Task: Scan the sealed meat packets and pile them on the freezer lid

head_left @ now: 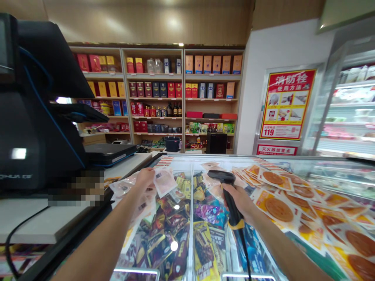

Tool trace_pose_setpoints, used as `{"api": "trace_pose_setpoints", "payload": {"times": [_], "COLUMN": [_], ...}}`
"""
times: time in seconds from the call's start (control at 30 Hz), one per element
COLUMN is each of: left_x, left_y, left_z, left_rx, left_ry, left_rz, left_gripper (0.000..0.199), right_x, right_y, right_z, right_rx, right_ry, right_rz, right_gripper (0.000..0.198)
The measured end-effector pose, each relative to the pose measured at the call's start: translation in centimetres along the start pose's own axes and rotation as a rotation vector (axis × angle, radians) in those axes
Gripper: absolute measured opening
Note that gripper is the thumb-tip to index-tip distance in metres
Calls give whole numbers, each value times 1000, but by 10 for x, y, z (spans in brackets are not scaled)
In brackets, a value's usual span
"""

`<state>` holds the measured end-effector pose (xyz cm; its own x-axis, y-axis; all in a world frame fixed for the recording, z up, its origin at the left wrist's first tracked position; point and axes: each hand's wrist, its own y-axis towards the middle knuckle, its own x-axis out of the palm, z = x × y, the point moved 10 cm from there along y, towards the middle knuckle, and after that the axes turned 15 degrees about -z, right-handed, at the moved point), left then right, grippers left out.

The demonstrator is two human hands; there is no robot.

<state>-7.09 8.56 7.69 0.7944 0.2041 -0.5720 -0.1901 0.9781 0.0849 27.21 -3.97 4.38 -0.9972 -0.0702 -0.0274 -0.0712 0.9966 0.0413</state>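
My right hand [238,199] grips a black barcode scanner [231,197] by its handle, its head tilted to the left and its cable hanging down. My left hand [145,177] pinches a clear flat packet [164,181] with a small dark code on it. More clear packets [143,208] lie beneath the left hand on the freezer's glass top [175,210]. Under the glass sit several bagged ice creams [202,246]. To the right of my right hand many flat packets with round orange-brown slices [278,207] are spread over the glass.
A black checkout terminal [43,117] stands on the white counter [38,220] at left. Behind the freezer are shelves [183,78] of boxed goods and bottles. A red fire hydrant poster [288,103] hangs on the wall, beside a lit cooler [351,117] at right.
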Motion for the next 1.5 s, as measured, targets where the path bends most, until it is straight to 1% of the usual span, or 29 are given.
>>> {"api": "trace_pose_setpoints", "payload": {"times": [0.1, 0.23, 0.3, 0.37, 0.43, 0.5, 0.63, 0.77, 0.87, 0.93, 1.0, 1.03, 1.13, 1.2, 1.27, 1.33, 1.4, 1.5], "left_x": [-12, -24, -22, -12, 7, 34, 100, 167, 207, 230, 246, 251, 250, 242, 228, 210, 191, 168], "left_y": [4, 5, 3, -2, -8, -16, -34, -57, -72, -82, -89, -92, -93, -89, -83, -73, -63, -50], "left_z": [-10, -10, -3, 11, 27, 46, 82, 112, 127, 133, 135, 135, 130, 126, 119, 109, 96, 76], "left_rx": [-39, -49, -27, 18, 82, 160, 297, 424, 499, 557, 599, 611, 615, 599, 553, 477, 379, 223], "left_ry": [112, 260, 325, 380, 418, 439, 469, 504, 528, 548, 572, 584, 617, 635, 654, 670, 678, 662], "left_rz": [-13, 50, 70, 74, 59, 16, -105, -260, -364, -439, -503, -523, -531, -511, -472, -408, -330, -252], "left_gripper": [18, 26, 31, 35, 37, 38, 37, 36, 39, 40, 40, 40, 38, 35, 32, 29, 30, 51], "right_x": [-18, -48, -59, -67, -73, -77, -93, -112, -120, -120, -118, -116, -109, -101, -90, -77, -64, -46], "right_y": [0, -1, 0, 1, 0, -1, -7, -12, -12, -10, -9, -8, -6, -3, 0, 1, 2, 1], "right_z": [-1, 1, 4, 6, 7, 7, 4, 7, 10, 10, 9, 8, 7, 9, 11, 12, 10, 8], "right_rx": [-3, -8, -5, -3, -2, 0, -3, 19, 27, 22, 15, 12, -1, -2, 9, 22, 24, 34], "right_ry": [39, 88, 91, 96, 106, 117, 135, 158, 167, 155, 132, 121, 130, 178, 221, 230, 212, 195], "right_rz": [67, 197, 234, 260, 275, 286, 353, 430, 464, 465, 447, 437, 406, 369, 318, 267, 216, 159], "right_gripper": [29, 24, 23, 21, 20, 19, 20, 22, 23, 23, 24, 24, 21, 19, 18, 20, 22, 22]}}
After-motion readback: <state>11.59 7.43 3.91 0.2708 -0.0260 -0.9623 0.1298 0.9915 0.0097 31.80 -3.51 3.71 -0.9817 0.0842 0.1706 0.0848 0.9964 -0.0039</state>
